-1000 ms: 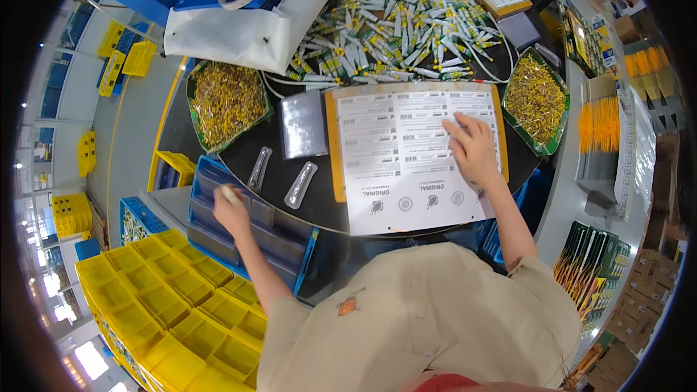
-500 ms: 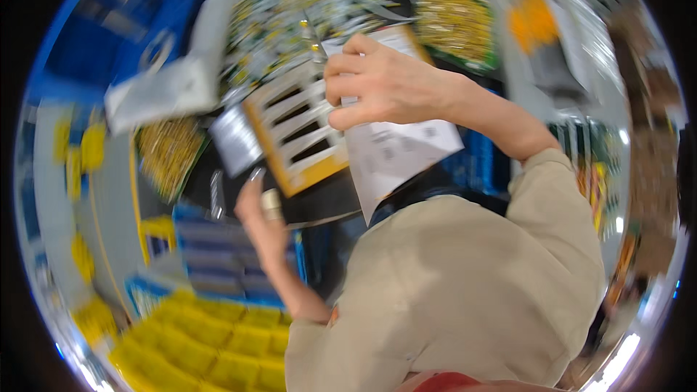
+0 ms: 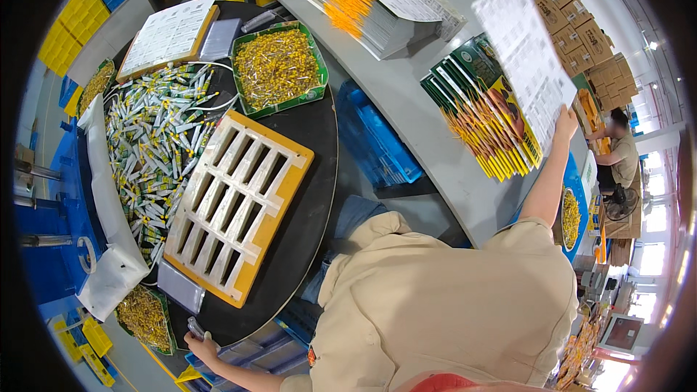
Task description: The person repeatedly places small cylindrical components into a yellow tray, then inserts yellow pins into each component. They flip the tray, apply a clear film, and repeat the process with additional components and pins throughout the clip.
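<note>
At the right, my right hand [image 3: 565, 127] is closed on the lower edge of a white printed sheet [image 3: 524, 51], raised above a row of green-and-yellow cards [image 3: 494, 127] on the grey table. My left hand [image 3: 205, 347] is low at the round black table's near-left edge. Its fingers close around a small clear plastic piece [image 3: 194, 328], partly hidden. Between my arms lies a slotted wooden frame [image 3: 284, 199] with yellow edges, its slots showing dark gaps. A heap of small white-and-green tubes [image 3: 156, 145] spreads beside it.
Green trays [image 3: 279, 69] hold small yellow-tipped pieces. Clear plastic stacks [image 3: 181, 287] lie by the frame. A second board [image 3: 167, 33] carries a printed sheet. A grey carton [image 3: 406, 29] with orange pieces stands on the grey table [image 3: 443, 203]. A co-worker [image 3: 621, 149] sits far right.
My right hand has swung from over the slotted frame to the right, carrying the white sheet. My left hand has reached the clear plastic piece. The view has turned right.
</note>
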`<state>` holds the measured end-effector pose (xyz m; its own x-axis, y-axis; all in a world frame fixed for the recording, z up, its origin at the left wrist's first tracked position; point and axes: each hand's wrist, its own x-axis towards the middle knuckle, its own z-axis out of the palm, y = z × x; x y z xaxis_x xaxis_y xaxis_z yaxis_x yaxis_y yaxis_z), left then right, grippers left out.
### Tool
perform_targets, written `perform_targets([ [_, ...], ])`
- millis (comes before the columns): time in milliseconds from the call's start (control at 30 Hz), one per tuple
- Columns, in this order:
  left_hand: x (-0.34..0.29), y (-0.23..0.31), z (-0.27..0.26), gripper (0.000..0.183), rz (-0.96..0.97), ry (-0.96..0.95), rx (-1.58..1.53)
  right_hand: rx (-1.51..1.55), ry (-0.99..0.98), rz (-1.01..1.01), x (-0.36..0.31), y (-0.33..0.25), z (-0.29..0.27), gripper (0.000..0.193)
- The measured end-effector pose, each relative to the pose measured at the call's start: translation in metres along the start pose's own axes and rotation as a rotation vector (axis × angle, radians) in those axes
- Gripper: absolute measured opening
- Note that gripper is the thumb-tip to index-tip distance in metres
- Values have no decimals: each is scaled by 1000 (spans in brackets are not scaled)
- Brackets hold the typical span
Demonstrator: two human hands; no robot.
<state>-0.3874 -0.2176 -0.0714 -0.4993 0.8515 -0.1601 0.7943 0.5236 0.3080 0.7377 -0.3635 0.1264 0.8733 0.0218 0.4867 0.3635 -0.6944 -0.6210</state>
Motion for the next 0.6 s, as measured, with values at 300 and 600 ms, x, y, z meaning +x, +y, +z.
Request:
perform_targets([
  [300, -54, 132, -43, 56, 26, 462, -702, -936, 222, -264, -79, -93, -5, 43],
  [600, -106, 388, 1, 21, 772, 109, -1183, 942, -2689, 220, -557, -360, 73, 35],
])
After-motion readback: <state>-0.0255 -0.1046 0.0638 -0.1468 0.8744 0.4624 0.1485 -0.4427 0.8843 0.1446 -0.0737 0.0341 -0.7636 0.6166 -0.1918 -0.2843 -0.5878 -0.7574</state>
